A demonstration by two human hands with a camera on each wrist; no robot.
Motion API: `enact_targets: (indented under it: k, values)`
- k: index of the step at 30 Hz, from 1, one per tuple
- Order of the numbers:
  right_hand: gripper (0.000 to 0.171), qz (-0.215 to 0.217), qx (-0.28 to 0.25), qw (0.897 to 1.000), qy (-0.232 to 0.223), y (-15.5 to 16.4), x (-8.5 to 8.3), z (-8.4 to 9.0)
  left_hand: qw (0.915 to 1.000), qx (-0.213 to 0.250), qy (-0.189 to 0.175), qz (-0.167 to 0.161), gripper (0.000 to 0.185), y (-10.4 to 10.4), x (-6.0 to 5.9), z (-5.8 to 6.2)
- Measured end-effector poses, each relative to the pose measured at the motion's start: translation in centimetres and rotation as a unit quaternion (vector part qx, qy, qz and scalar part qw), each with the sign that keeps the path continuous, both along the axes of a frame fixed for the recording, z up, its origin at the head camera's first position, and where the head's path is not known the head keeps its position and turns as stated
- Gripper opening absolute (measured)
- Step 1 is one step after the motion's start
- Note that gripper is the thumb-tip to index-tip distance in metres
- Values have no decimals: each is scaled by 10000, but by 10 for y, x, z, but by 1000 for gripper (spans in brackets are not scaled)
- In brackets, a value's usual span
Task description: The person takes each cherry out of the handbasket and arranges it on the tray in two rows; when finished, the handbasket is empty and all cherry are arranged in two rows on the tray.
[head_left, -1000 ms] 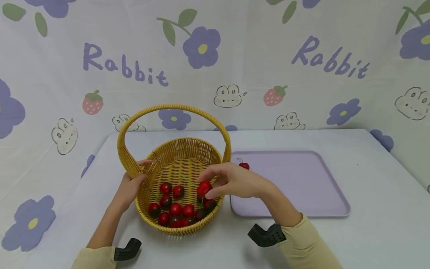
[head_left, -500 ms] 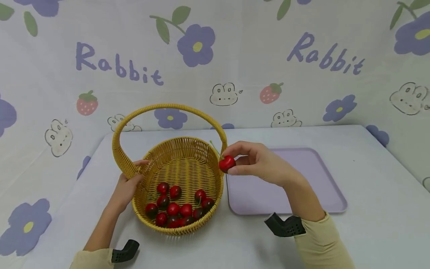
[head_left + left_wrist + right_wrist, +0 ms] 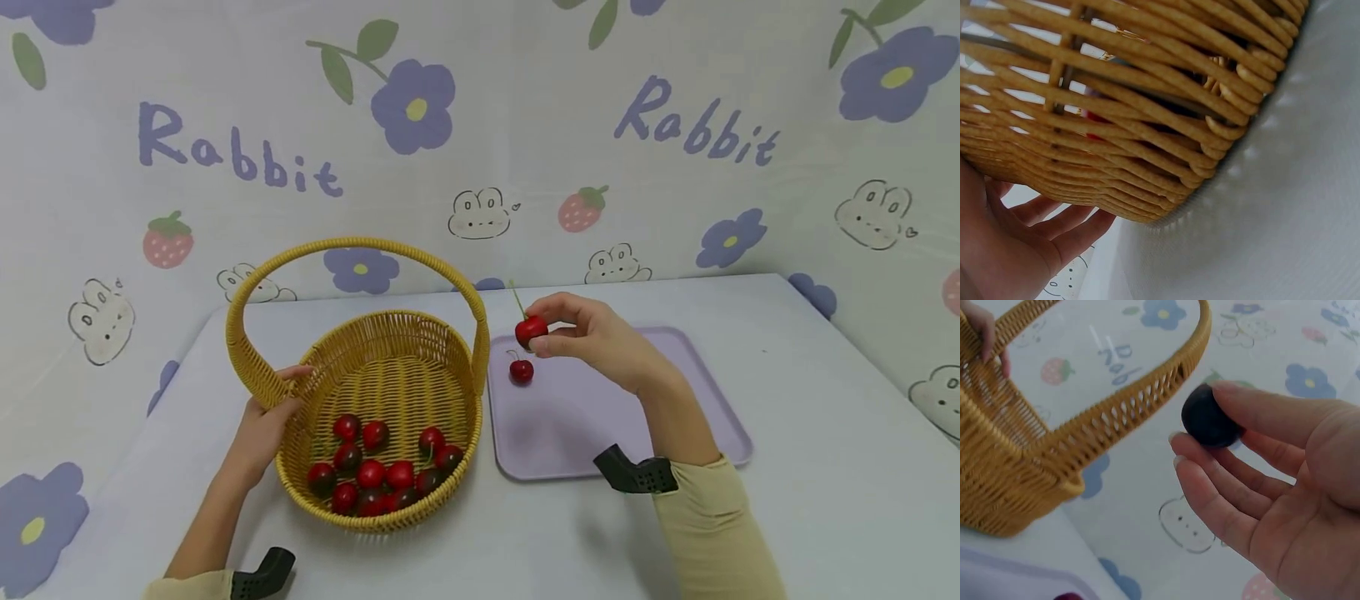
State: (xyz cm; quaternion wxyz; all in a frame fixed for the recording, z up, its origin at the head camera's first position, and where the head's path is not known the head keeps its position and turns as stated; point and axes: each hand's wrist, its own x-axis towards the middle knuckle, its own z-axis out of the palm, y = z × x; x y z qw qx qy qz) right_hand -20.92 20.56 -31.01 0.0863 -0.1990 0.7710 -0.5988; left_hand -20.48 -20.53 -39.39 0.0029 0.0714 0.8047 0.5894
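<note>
A yellow wicker basket [image 3: 390, 522] with a tall arched handle stands at the left of the table, several red and dark cherries [image 3: 371, 474] gathered at its near side. My left hand [image 3: 262, 433] grips its left rim at the foot of the handle; the left wrist view shows the fingers [image 3: 1079, 232] against the weave. Over the lilac tray [image 3: 622, 467], my right hand [image 3: 603, 342] pinches a cherry [image 3: 531, 331] by its sides, green stem pointing up. The same cherry [image 3: 1207, 419] looks nearly black in the right wrist view. Another cherry [image 3: 521, 372] lies on the tray just below.
The tray lies right of the basket, close to its rim. A white cloth [image 3: 525, 533] covers the table. Behind hangs a printed curtain [image 3: 510, 125] with flowers and rabbits. The basket handle [image 3: 360, 243] arches high between the hands.
My right hand has lifted a cherry out of the basket and carried it right and away from me, over the tray. My left hand keeps its hold on the basket. The view has shifted slightly.
</note>
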Motion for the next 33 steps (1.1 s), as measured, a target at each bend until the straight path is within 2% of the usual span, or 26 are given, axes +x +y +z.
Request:
enact_targets:
  k: [5, 11, 21, 28, 33]
  values:
    - [38, -263, -103, 9983, -500, 5, -14, -15, 10000, 10, -18, 23, 41, -1, 1, 0]
    - [41, -694, -37, 9906, -1179, 10, -26, -34, 10000, -5, -71, 60, 41, -2, 2, 0]
    - [43, -1241, 284, 9771, -1703, 21, -40, -66, 9999, -19, -100, 38, 42, -1, 1, 0]
    - [40, -1247, 623, 9772, -1601, 25, -45, -86, 10000, -25, -80, 27, 42, 0, 0, 0]
    - [39, -1288, 807, 9756, -1587, 23, -46, -91, 10000, -26, -86, 27, 42, 0, 1, 0]
